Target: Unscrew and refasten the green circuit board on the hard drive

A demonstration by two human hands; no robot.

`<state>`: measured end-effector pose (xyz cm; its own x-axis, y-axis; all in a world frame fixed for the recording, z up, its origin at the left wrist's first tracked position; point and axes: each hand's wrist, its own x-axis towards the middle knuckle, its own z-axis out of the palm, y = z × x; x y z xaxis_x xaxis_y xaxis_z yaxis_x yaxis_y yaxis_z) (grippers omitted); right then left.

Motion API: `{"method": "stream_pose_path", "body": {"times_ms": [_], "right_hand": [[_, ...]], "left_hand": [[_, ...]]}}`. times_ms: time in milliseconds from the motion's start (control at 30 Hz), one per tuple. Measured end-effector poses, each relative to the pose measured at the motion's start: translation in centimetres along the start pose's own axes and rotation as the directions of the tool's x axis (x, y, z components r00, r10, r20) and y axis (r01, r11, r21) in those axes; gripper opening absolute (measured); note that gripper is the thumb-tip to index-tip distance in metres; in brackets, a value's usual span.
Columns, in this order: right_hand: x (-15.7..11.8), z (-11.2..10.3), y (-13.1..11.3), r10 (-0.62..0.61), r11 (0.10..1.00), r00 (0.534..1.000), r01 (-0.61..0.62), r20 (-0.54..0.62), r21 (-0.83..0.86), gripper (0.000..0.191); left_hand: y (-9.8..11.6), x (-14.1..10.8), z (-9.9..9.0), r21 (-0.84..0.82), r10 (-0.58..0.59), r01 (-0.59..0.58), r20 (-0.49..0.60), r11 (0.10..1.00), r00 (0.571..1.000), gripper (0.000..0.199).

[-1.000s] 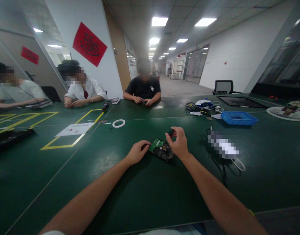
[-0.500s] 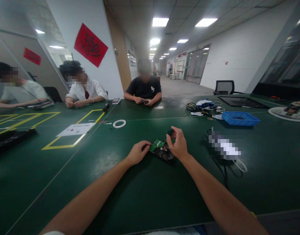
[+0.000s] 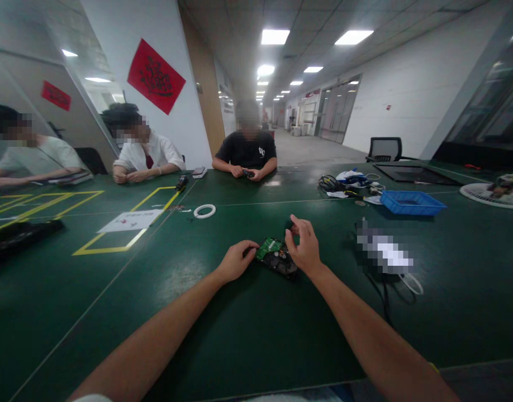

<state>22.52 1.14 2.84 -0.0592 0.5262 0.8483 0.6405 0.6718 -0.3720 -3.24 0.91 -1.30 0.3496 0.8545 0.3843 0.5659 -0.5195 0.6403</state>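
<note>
A hard drive [image 3: 278, 261] with a green circuit board on its upper left part lies on the green table in front of me. My left hand [image 3: 238, 259] touches its left edge, thumb and fingers pressed together at the corner. Over its right side is my right hand [image 3: 303, 243], fingers curled in a pinch around a small dark object [image 3: 289, 225]. What that object is cannot be made out. Part of the drive's right side is hidden behind my right hand.
A blurred pouch-like item with cords [image 3: 388, 254] lies right of my hands. Behind it are a blue tray [image 3: 412, 203] and a heap of cables [image 3: 351, 181]. A white ring [image 3: 205, 211] and taped paper [image 3: 131, 220] lie left. Three people sit across the table.
The small dark object in my right hand has tilted slightly between the fingertips. My left hand stays at the drive's edge.
</note>
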Motion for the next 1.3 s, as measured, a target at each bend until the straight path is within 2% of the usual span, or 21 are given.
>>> {"method": "stream_pose_path", "body": {"times_ms": [200,467,700,833,1067,1300], "right_hand": [[0.0,0.43,0.5,-0.006,0.997,0.997,0.012,-0.077,0.081,0.044],[-0.03,-0.05,0.51,0.002,1.0,0.999,-0.001,-0.05,0.022,0.038],[-0.1,0.24,0.36,0.058,0.998,0.998,-0.057,-0.032,0.034,0.043],[-0.11,0.11,0.45,0.041,0.999,0.999,-0.041,-0.007,0.021,0.042],[-0.07,0.25,0.3,0.079,0.996,0.996,-0.077,-0.045,0.048,0.044],[-0.21,0.18,0.52,0.034,0.999,0.999,-0.033,-0.022,0.04,0.046]], "left_hand": [[0.06,-0.03,0.03,-0.004,0.003,-0.003,-0.003,1.0,1.0,0.025],[0.03,0.03,-0.12,-0.002,0.008,-0.008,0.002,1.0,1.0,0.025],[-0.01,0.03,0.0,0.007,0.012,-0.012,-0.004,1.0,1.0,0.024],[0.15,0.04,-0.08,0.002,0.021,-0.021,-0.005,1.0,1.0,0.025],[0.35,0.05,-0.1,-0.003,0.011,-0.011,-0.006,1.0,1.0,0.025],[0.18,-0.02,-0.03,0.02,0.015,-0.014,-0.026,1.0,1.0,0.025]]}}
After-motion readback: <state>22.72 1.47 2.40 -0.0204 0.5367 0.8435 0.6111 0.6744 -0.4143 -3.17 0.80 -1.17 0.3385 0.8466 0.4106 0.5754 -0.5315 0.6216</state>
